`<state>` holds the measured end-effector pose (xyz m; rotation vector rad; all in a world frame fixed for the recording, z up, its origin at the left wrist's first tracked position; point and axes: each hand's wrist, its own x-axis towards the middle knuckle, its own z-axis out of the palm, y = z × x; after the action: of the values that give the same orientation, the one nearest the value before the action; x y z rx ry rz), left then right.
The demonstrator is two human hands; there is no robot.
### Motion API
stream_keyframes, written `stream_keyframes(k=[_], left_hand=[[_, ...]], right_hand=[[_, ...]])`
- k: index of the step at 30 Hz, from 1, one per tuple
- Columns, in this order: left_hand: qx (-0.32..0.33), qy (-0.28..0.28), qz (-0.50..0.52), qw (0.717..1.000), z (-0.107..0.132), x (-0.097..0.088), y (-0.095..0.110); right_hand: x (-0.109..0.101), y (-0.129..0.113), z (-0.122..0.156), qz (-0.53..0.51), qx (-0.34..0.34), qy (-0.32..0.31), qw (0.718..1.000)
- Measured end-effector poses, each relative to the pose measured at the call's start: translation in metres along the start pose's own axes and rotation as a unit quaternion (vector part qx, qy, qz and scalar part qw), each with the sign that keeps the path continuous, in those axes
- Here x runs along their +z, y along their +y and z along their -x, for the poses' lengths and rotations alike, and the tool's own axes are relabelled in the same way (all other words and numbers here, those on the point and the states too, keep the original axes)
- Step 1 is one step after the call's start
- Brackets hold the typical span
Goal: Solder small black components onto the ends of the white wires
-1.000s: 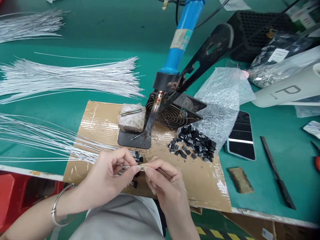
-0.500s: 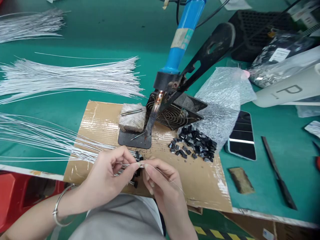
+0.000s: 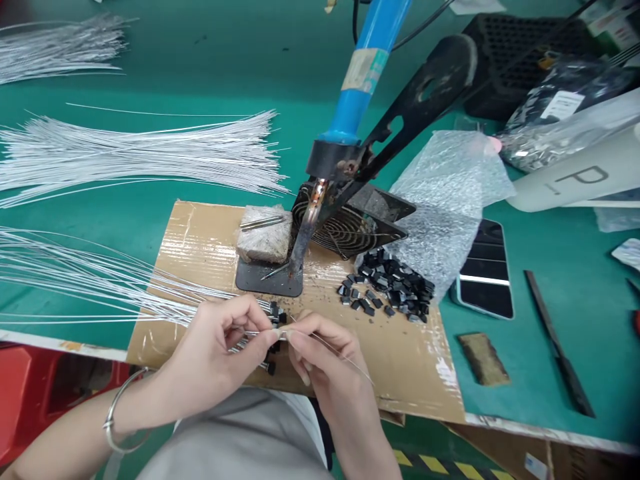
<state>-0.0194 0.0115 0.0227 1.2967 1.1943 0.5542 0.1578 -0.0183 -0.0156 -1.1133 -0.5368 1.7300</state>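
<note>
My left hand [image 3: 220, 353] is closed in a pinch, thumb against forefinger, on a thin silvery piece mostly covered by the fingers. Touching it at the fingertips, my right hand [image 3: 333, 363] pinches a thin wire [image 3: 361, 372], which trails out over the palm to the right. Beneath and behind the left hand lie white wires [image 3: 175, 293] with small black ends [image 3: 274, 312]. Just beyond the fingertips, a blue-handled soldering iron [image 3: 363, 73] slopes down, its tip above a dark plate [image 3: 270, 281].
A brown cardboard sheet [image 3: 410, 373] lies under the work. Small black parts [image 3: 400, 283] are heaped before a round-grilled fan [image 3: 345, 230]. A wrapped block [image 3: 265, 233] carries metal rods. Right are a phone [image 3: 484, 287], a brown pad [image 3: 483, 359] and a file [image 3: 560, 347]; left, a wire bundle [image 3: 150, 153].
Both hands keep their pinch at nearly the same place. My right hand and the trailing wire have shifted very slightly. The whole view has moved a little.
</note>
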Motion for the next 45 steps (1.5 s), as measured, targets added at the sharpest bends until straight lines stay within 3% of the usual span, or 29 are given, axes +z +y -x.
stream_keyframes(k=[3, 11, 16, 23, 35, 45], left_hand=[[-0.004, 0.004, 0.012, 1.0, -0.001, 0.001, 0.001], [-0.021, 0.015, 0.026, 0.999, 0.0, 0.002, 0.002], [-0.024, 0.016, 0.023, 0.999, 0.0, 0.002, 0.003], [-0.024, 0.017, 0.042, 0.999, -0.001, 0.002, 0.005], [-0.027, 0.042, 0.024, 0.998, -0.001, 0.005, -0.003], [0.015, 0.083, -0.007, 0.996, 0.003, 0.014, -0.008]], right_hand=[[0.001, 0.0, 0.0, 0.008, -0.004, 0.015, 1.0], [-0.002, 0.006, -0.002, -0.015, -0.051, -0.023, 0.998], [0.0, 0.004, 0.004, 0.045, -0.095, 0.015, 0.994], [-0.001, 0.005, 0.003, 0.079, -0.127, 0.009, 0.989], [-0.001, 0.01, 0.0, 0.022, -0.059, 0.006, 0.998], [0.009, 0.013, -0.003, -0.072, -0.032, 0.028, 0.997]])
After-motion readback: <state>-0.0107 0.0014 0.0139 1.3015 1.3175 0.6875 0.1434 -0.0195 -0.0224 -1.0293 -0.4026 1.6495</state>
